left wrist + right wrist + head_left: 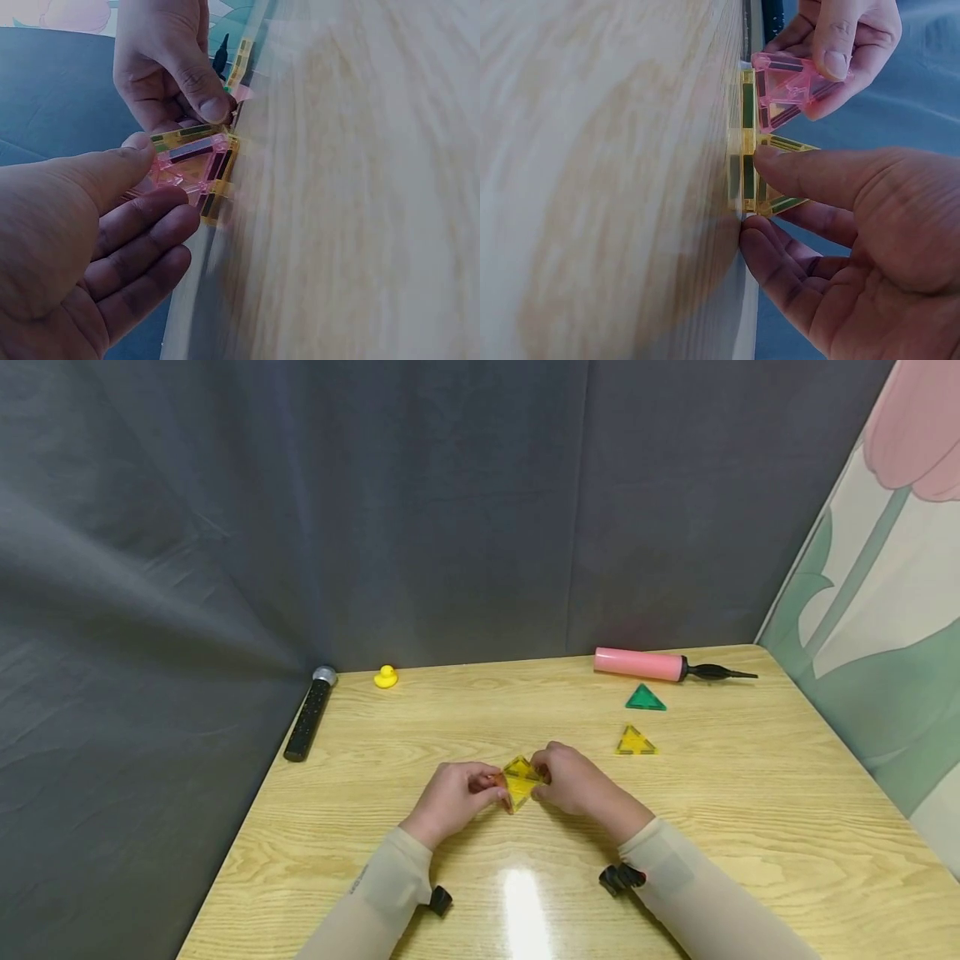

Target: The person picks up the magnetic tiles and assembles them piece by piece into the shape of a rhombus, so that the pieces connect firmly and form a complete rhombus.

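Observation:
At the middle of the table, my left hand point(453, 797) pinches a see-through pink triangular magnetic tile point(191, 161) between thumb and forefinger. The pink tile stands up on edge beside flat yellow tiles. Opposite it, my right hand point(573, 781) holds a raised yellow triangular tile point(791, 144) with the thumb on its near face and fingers behind. Below both, a flat yellow tile point(748, 176) lies on the wood, and the standing tiles rise from its edges. From the head view, the yellow tiles point(521, 785) overlap between the two hands.
Right of the hands lies a loose yellow triangle tile point(636, 742), with a green triangle tile point(645, 697) behind it. A pink hand pump point(641, 664) lies along the back edge. A rubber duck point(386, 677) and a black microphone point(309, 718) are at back left.

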Available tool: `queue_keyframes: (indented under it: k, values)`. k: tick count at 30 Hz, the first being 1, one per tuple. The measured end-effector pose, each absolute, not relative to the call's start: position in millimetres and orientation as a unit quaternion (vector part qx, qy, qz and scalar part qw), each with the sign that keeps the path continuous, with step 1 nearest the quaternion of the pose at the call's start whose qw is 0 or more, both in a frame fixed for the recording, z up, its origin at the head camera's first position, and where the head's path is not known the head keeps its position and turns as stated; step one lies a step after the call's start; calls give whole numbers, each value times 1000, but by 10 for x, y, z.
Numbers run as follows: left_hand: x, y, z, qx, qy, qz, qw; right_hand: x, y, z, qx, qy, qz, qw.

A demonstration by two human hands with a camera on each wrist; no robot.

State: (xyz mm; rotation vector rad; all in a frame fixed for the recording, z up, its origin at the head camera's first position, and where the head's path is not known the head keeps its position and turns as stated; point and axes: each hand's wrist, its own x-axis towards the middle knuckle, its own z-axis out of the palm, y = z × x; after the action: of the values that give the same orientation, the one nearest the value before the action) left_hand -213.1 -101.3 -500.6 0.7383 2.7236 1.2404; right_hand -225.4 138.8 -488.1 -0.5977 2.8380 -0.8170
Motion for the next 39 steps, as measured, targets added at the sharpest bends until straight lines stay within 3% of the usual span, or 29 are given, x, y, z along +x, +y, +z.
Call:
queue_keyframes:
  k: [7, 16, 39]
  values:
    - [-2135, -999, -5038, 234, 885, 401, 23, -2243, 1384, -4868, -204, 939, -271, 61]
    - [-2128, -938, -5038, 246, 892, 379, -24, -2232, 1395, -4850, -216, 935, -277, 52]
    - [-2180, -896, -5105, 242, 885, 398, -11, -2231, 1372, -4874, -215, 934, -279, 56]
